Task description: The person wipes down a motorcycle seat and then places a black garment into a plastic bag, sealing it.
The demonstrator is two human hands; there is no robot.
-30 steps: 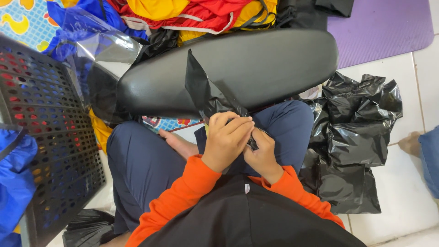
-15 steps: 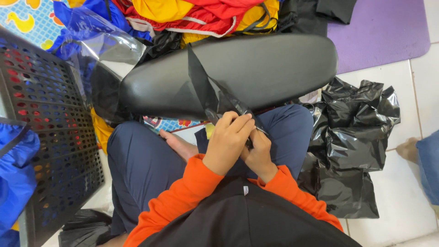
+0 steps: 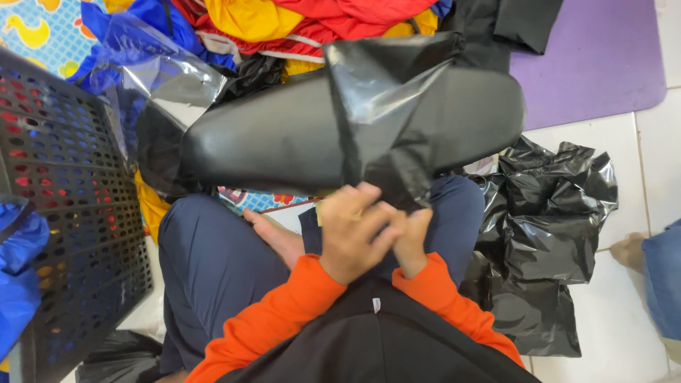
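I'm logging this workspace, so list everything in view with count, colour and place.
plastic bag in hand: one, black, held up over the lap
long padded cushion: one, black, lying across the knees
crumpled plastic bags: a pile, black, on the floor at picture right
perforated crate: one, black, picture left
garments: a heap, red, yellow and blue, top
clear plastic wrap: one, top left
mat: one, purple, top right
another person's foot: one, right edge
left hand: gripping the bag
right hand: fingers on the bag
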